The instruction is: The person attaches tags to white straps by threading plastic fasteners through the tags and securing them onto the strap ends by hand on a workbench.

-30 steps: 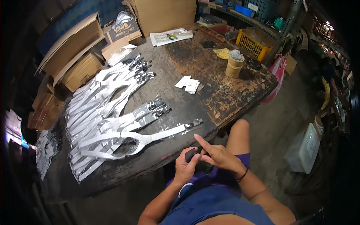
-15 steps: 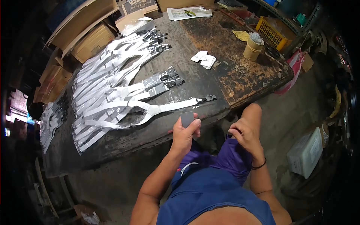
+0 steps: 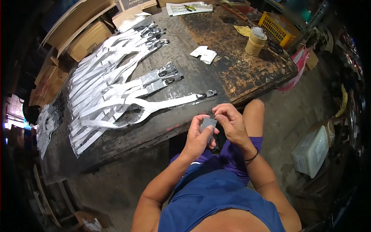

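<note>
A small grey card (image 3: pixel 209 124) is gripped in my left hand (image 3: pixel 198 139), with the thumb across its face and the fingers behind. My right hand (image 3: pixel 233 127) is closed in a pinch at the card's upper right corner; whatever lies between its fingertips is too small to make out. Just beyond both hands, white suspenders (image 3: pixel 166 103) in a clear plastic bag lie on the dark table (image 3: pixel 162 133), their black clip end pointing right. More bagged white suspenders (image 3: pixel 104 77) are spread in overlapping rows to the left.
Small white cards (image 3: pixel 208 56) lie mid-table near a tub of small clear pieces (image 3: pixel 255 43). Yellow-handled pliers (image 3: pixel 189 7) rest on paper at the back. Cardboard boxes (image 3: pixel 89 40) line the far left, a yellow crate (image 3: pixel 275 29) the far right. A translucent bin (image 3: pixel 310 151) stands on the floor.
My right hand has come up and left from above the knee to meet the card's corner. My left hand has shifted slightly right with the card, which is now tilted. The view has shifted slightly.
</note>
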A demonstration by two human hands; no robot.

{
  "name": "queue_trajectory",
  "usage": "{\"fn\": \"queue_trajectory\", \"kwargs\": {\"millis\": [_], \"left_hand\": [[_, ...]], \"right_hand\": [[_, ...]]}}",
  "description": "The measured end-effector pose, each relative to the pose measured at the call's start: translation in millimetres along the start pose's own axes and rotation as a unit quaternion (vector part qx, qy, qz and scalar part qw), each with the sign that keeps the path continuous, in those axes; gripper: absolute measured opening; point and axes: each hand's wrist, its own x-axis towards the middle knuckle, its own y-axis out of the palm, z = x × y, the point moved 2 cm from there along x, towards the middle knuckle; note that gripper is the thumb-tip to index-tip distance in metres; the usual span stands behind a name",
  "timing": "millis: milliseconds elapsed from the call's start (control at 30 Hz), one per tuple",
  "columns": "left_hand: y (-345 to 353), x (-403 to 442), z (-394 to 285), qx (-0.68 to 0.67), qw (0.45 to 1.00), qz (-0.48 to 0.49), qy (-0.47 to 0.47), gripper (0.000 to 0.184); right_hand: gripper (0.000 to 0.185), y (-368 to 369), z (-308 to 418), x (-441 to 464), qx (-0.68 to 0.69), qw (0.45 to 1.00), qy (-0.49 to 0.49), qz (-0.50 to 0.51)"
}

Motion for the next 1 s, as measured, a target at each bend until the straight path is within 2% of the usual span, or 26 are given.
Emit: {"fn": "queue_trajectory", "kwargs": {"millis": [167,200,267,300,367,400,433,467,567,633,700,767,800,833,867,900,933,967,1000], "left_hand": [[0.9,-2.5,1.8,0.013,1.000,0.003,0.000,0.034],[-0.1,-2.5,3.3,0.012,1.000,0.002,0.000,0.034],[-2.2,-2.5,6.3,0.031,0.999,0.023,-0.004,0.050],[-3.7,-3.4,6.8,0.031,0.999,0.022,-0.003,0.050],[-5.0,-6.7,8.9,0.013,0.998,0.052,-0.014,0.072],[-11.0,-5.9,12.4,0.014,0.997,0.073,-0.035,0.087],[-14.4,-6.1,16.2,0.014,0.997,0.073,-0.036,0.087],[-16.1,-6.8,19.9,-0.003,0.995,0.090,-0.045,0.087],[-24.8,-7.5,28.6,-0.037,0.989,0.126,-0.068,0.089],[-25.4,-7.5,31.5,-0.108,0.976,0.161,-0.099,0.089],[-25.1,-6.7,35.0,-0.125,0.969,0.180,-0.110,0.090],[-22.2,-7.3,35.7,-0.108,0.959,0.223,-0.140,0.089],[-21.7,-8.4,32.3,-0.101,0.951,0.248,-0.153,0.078],[-23.8,-6.1,32.4,-0.100,0.952,0.246,-0.153,0.078],[-25.5,-3.3,33.0,-0.019,0.954,0.277,-0.115,0.074],[-25.2,-2.0,32.2,0.062,0.946,0.307,-0.077,0.071],[-24.2,-1.2,30.1,0.148,0.947,0.286,-0.002,0.061],[-21.4,-0.7,29.6,0.147,0.947,0.285,-0.002,0.061],[-15.9,0.6,24.6,0.170,0.949,0.265,0.017,0.059]], "right_hand": [[0.004,3.4,0.5,-0.7,-0.057,0.997,0.022,0.056],[0.005,3.4,1.3,-1.3,-0.089,0.994,-0.004,0.059],[0.006,2.6,4.3,-3.0,-0.120,0.990,-0.030,0.064],[0.007,1.7,7.1,-4.9,-0.129,0.989,-0.009,0.076],[0.008,-3.1,5.4,-9.4,-0.137,0.987,0.012,0.088],[0.009,-6.7,1.2,-12.2,-0.078,0.990,0.054,0.105],[0.011,-10.0,-1.6,-15.8,-0.019,0.988,0.095,0.122],[0.014,-13.7,-4.0,-22.0,0.034,0.968,0.200,0.150],[0.015,-21.1,11.6,-20.1,0.035,0.951,0.230,0.205],[0.017,-27.5,9.7,-18.3,0.038,0.948,0.211,0.236],[0.019,-28.5,16.0,-15.6,-0.004,0.948,0.097,0.302],[0.023,-26.6,22.3,-15.4,-0.034,0.941,0.088,0.325],[0.026,-25.4,25.1,-16.4,-0.046,0.939,0.081,0.331],[0.029,-24.5,28.8,-17.1,-0.059,0.937,0.074,0.338],[0.041,-23.8,33.9,-16.8,-0.075,0.936,0.076,0.337],[0.041,-23.6,38.5,-17.5,-0.074,0.935,0.076,0.337],[0.046,-24.2,40.7,-18.6,-0.118,0.930,0.104,0.333],[0.051,-24.7,40.8,-20.5,-0.162,0.921,0.132,0.328],[0.059,-24.3,40.2,-22.3,-0.173,0.925,0.083,0.329]]}}
